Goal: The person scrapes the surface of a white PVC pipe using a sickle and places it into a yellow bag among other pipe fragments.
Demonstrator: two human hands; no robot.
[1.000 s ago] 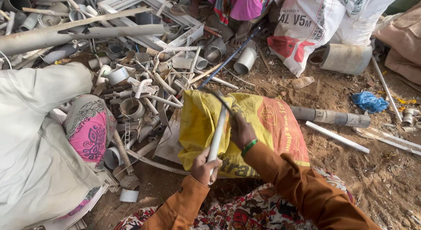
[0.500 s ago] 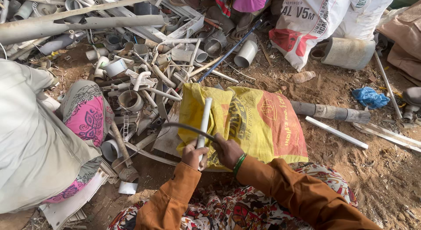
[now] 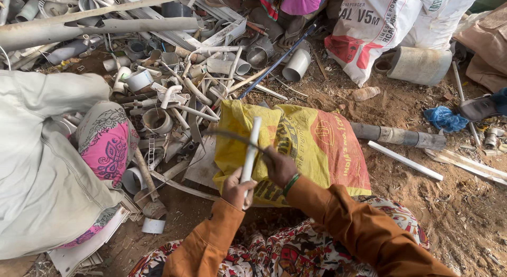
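Note:
My left hand (image 3: 237, 189) grips the lower end of a thin white plastic pipe (image 3: 252, 142), held nearly upright over a yellow and red sack (image 3: 317, 145). My right hand (image 3: 279, 166), with a green bangle on the wrist, holds a thin dark curved blade (image 3: 232, 136) that crosses the pipe near its middle. Both arms wear orange sleeves, and a flowered cloth covers my lap at the bottom.
A heap of grey and white pipe scraps (image 3: 174, 81) lies up and left. A big grey sack (image 3: 42, 166) and a pink patterned cloth (image 3: 105, 145) sit at left. White sacks (image 3: 380, 28), a grey pipe (image 3: 396, 135), a blue rag (image 3: 444, 118) lie on dirt.
My right hand came down from high on the pipe to beside my left hand. The dark curved blade now lies across the middle of the pipe, which has tilted slightly.

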